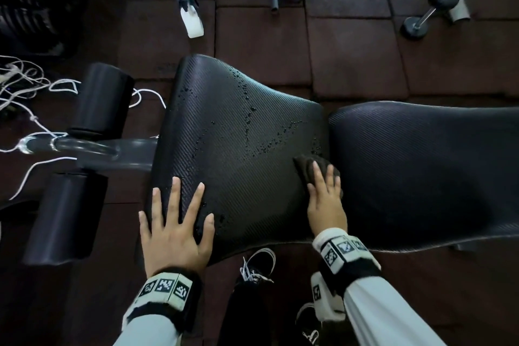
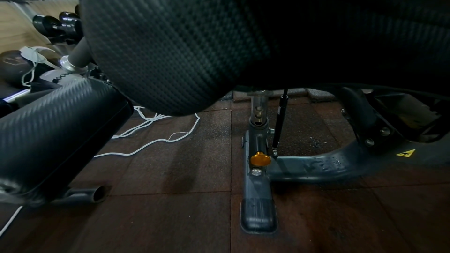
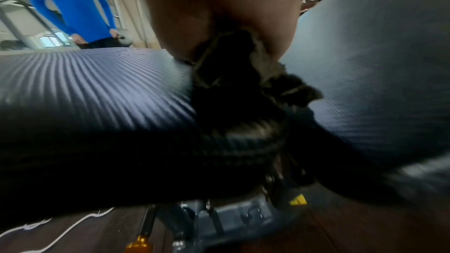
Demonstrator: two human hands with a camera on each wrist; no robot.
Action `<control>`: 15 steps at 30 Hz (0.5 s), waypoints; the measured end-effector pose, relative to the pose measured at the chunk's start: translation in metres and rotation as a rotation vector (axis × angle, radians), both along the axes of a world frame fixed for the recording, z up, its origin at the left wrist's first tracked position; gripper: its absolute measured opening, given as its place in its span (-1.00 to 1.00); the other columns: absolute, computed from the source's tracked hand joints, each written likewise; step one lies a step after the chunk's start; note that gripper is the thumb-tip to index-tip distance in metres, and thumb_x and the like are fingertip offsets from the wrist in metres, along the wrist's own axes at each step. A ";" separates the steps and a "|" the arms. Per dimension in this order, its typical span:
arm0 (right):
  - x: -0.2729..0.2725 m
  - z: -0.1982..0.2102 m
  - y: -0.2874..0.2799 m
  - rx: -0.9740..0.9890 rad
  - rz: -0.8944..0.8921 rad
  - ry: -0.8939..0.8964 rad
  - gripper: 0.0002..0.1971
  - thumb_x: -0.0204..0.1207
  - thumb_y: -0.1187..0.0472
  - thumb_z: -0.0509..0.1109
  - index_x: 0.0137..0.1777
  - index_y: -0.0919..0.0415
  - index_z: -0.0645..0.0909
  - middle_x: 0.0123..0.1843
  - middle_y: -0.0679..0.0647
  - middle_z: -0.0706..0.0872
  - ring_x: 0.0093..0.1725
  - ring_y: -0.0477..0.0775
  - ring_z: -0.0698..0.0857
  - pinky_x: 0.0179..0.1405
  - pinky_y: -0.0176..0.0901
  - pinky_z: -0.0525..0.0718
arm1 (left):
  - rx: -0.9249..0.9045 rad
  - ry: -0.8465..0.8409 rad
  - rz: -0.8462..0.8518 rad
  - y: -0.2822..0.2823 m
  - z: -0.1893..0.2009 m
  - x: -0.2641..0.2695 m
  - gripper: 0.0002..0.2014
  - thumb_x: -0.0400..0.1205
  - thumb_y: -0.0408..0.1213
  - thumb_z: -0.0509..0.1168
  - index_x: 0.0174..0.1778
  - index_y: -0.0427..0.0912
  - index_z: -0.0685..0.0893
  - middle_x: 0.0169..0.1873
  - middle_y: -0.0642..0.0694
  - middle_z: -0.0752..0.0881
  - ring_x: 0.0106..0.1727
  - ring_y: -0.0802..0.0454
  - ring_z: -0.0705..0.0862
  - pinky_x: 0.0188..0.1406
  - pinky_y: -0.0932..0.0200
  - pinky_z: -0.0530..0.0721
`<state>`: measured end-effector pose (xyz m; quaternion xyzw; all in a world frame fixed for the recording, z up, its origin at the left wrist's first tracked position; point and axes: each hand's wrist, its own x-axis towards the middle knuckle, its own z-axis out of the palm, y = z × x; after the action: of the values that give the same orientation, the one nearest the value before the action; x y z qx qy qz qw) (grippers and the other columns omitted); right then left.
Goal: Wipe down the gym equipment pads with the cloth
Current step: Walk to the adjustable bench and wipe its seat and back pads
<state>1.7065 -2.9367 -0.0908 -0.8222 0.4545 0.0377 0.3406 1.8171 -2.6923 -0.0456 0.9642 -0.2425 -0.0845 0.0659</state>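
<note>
Dark brown cloth (image 1: pixel 311 170) sits under my right hand (image 1: pixel 325 202), at the right near corner of the seat pad (image 1: pixel 238 132), just beside the gap to the back pad (image 1: pixel 427 166). Fingers lie straight on top of it, pressing it flat into the pad; thumb side not visible from the head view, so I can't confirm a pinch there. Cloth pokes out ahead of and left of the fingertips.

My left hand (image 1: pixel 175 230) is flat, fingers spread, palm down on the near left corner of the seat pad, holding nothing.

Seat pad widens toward the two roller pads (image 1: pixel 102 98) on my left and narrows toward the back pad; bench long axis runs left to right across the head view. Water droplets (image 1: pixel 252 121) bead in streaks across the middle and far part of the seat.

Right wrist view adds: cloth (image 3: pixel 243 88) bunched and hanging down into the gap between the two pads, hand (image 3: pixel 219 16) on top of it, blurred. Also a person in a blue top (image 3: pixel 70 3) standing beyond the bench.

Left wrist view adds the underside: bench frame (image 2: pixel 314 164), orange adjustment knob (image 2: pixel 260 158), white cord (image 2: pixel 146 145) on the rubber floor, dumbbells on a rack (image 2: pixel 56 26).
</note>
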 end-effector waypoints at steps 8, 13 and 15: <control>-0.050 0.011 0.067 0.100 -0.031 -0.045 -0.49 0.69 0.02 0.00 0.54 -0.34 -0.12 0.63 -0.24 -0.25 0.62 -0.02 -0.32 0.56 0.04 0.15 | 0.014 0.037 0.046 0.000 -0.001 0.000 -0.33 0.57 0.23 -0.06 0.64 0.14 0.18 0.68 0.00 0.04 0.68 -0.18 0.00 0.56 -0.35 0.12; -0.037 0.004 0.067 0.027 0.144 -0.022 -0.47 0.54 -0.27 -0.26 0.54 -0.41 -0.14 0.64 -0.25 -0.29 0.60 -0.05 -0.42 0.63 0.15 -0.19 | 0.026 0.025 0.051 0.000 -0.001 -0.001 -0.33 0.57 0.23 -0.04 0.64 0.16 0.17 0.68 0.01 0.05 0.68 -0.17 0.04 0.56 -0.34 0.15; -0.024 0.004 0.057 -0.023 0.219 -0.029 -0.47 0.55 -0.26 -0.27 0.55 -0.39 -0.11 0.66 -0.20 -0.24 0.61 -0.01 -0.40 0.63 0.12 -0.21 | 0.027 0.022 0.053 -0.001 -0.001 -0.001 -0.33 0.57 0.22 -0.04 0.64 0.17 0.16 0.68 0.01 0.05 0.68 -0.16 0.04 0.56 -0.34 0.14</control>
<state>1.6823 -2.8794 -0.0864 -0.8714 0.3572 0.0576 0.3314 1.8160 -2.6930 -0.0461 0.9701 -0.2152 -0.0965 0.0575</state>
